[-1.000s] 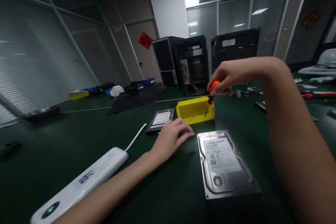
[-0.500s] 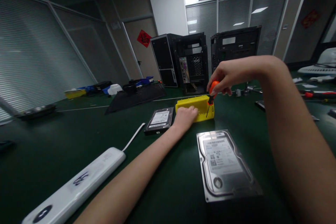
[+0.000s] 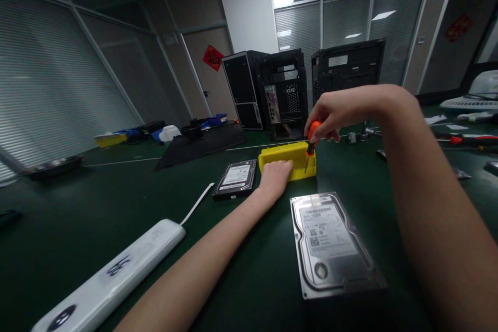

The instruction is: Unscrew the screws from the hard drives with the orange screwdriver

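My right hand [image 3: 326, 118] is closed round the orange handle of a screwdriver [image 3: 310, 144], whose shaft points down at the right part of a yellow tray [image 3: 307, 158]. The tray lies on its side with its hollow facing me. Over its left part and lower edge rests my left hand [image 3: 277, 174], its fingers bent into the hollow; the fingertips are hidden. Just left of the tray lies a dark-edged hard drive [image 3: 236, 179]. Nearer me is a larger-looking silver hard drive [image 3: 330, 241], label up.
A white power strip [image 3: 116, 275] lies at the left front. Computer cases [image 3: 243, 88] stand behind the yellow tray. A black mat [image 3: 200, 142] is at the back left. Pliers with red grips [image 3: 462, 139] and small parts lie at the right.
The whole view has shifted very slightly. My right hand and the screwdriver stay nearly in place over the yellow tray, and my left hand stays on it.
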### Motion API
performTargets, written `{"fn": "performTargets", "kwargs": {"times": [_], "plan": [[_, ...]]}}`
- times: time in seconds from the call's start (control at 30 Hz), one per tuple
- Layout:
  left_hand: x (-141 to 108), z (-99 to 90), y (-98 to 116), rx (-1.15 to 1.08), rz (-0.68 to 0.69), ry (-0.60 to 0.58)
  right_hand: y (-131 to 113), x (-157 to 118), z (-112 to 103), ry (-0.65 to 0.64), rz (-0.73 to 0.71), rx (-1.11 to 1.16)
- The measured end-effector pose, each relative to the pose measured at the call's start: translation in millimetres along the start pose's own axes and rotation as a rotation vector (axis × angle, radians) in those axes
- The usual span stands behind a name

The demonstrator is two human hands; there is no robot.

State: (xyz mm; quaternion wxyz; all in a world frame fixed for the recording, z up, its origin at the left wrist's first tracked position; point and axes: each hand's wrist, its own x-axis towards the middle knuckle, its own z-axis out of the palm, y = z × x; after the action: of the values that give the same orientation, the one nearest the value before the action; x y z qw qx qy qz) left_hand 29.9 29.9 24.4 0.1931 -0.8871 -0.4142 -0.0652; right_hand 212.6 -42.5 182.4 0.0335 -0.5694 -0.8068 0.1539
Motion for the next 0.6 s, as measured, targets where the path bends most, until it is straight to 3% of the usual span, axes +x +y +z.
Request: {"fn": "performTargets", "kwargs": {"times": [0.17,0.4,0.6], "plan": [[-25,0.9,-8,-0.027,0.036,-0.012,-9,18,9,0.053,0.021,-0.155],[-67,5.2,-21,-0.178,0.082,0.008,-18,34,22,-0.023,-0.220,-0.092],[-75,1.7,-21,-0.242,0.056,0.018,-23,44,32,-0.016,-0.156,-0.256]]}}
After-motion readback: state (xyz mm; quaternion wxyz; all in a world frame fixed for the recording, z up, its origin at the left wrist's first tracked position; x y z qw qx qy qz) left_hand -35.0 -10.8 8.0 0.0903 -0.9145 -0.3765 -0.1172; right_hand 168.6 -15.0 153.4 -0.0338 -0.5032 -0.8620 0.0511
